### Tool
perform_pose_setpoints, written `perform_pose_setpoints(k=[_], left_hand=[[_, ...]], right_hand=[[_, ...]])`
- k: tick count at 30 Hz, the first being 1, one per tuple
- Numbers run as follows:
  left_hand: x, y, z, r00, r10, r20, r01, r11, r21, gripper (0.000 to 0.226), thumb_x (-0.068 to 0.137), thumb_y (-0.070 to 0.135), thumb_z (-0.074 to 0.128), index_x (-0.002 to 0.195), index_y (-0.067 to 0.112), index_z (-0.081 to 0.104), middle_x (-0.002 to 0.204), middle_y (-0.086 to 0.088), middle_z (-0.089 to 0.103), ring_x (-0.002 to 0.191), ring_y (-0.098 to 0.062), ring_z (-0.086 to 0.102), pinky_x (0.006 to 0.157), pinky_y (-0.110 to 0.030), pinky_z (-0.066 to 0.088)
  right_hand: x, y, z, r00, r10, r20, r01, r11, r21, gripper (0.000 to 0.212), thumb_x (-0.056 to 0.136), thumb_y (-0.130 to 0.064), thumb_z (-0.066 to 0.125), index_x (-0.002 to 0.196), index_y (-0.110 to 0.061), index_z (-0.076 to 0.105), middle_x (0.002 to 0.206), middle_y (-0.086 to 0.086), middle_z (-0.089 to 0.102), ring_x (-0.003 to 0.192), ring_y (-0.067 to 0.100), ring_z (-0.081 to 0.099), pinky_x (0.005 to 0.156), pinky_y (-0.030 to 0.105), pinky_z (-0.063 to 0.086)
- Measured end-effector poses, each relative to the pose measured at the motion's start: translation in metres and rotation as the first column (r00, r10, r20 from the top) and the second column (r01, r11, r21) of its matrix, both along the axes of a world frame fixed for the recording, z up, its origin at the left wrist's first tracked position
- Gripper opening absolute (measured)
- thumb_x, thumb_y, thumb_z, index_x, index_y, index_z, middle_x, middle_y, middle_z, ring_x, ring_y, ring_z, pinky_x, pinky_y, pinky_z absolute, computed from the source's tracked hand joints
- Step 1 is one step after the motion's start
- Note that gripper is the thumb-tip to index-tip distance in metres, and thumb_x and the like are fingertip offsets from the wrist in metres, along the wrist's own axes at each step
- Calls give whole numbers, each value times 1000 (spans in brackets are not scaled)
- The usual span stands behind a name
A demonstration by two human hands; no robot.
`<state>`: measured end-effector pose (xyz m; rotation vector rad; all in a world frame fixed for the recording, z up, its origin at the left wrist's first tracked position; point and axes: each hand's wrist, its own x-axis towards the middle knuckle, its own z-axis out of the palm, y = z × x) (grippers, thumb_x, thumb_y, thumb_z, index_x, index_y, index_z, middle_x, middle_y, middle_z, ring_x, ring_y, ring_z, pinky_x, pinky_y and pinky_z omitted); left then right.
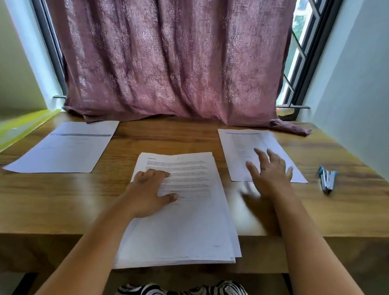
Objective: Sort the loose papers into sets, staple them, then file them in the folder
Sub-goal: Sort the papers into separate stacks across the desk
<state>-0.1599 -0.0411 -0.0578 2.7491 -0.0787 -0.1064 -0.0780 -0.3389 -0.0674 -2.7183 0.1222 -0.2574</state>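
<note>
Sorting underway. Left hand [151, 189], grip released, presses flat on the main stack [181, 209] at the bench's near edge, steadying it; right hand [269, 174], fingers spread and grasping nothing, hovers over the right sheet [245, 143].

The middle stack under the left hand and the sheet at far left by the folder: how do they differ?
The middle stack is thick, many sheets deep, and overhangs the desk edge; the far-left sheet looks thin and lies wholly on the desk. The left hand presses on the stack; nothing touches the far-left sheet. Both are white printed paper.
</note>
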Motion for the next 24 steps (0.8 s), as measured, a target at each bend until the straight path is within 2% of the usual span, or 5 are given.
perform_pose_setpoints(k=[2,4,6,12,24], left_hand=[[-7,9,-5,988,143,62,-138,988,-75,74,88,54,60,148,24,29,152,-2,29,141,-28,22,114,-46,28],[-14,17,-13,945,306,118,-291,949,-124,74,86,52,65,146,20,33,150,-6,33,141,-30,24,112,-45,30],[-18,24,-22,900,403,169,-375,911,-172,72,84,51,67,141,18,39,146,-8,40,139,-30,31,109,-43,34],[-29,35,-29,889,404,218,-320,886,-336,53,82,40,74,125,16,54,126,-4,57,109,-20,58,81,-26,45],[-27,44,-30,911,394,121,-329,872,-362,58,80,40,76,129,19,53,128,-1,56,107,-18,59,88,-31,49]], right_hand=[[-27,30,9,991,19,130,-51,967,248,49,92,-52,54,132,-24,50,135,7,45,123,28,46,100,49,44],[-55,58,12,992,83,92,-114,903,414,43,82,-52,68,108,-19,59,110,0,56,94,17,56,75,31,55],[-74,78,7,989,145,1,-133,908,397,48,75,-51,76,103,-18,58,101,-4,55,89,14,55,69,18,47],[-90,90,10,995,92,-38,-58,848,528,44,72,-27,85,100,-19,52,100,-4,54,95,18,55,84,26,48],[-86,80,1,996,-8,89,-31,904,426,22,87,-26,72,97,-19,54,95,-4,57,83,16,54,71,23,45]])
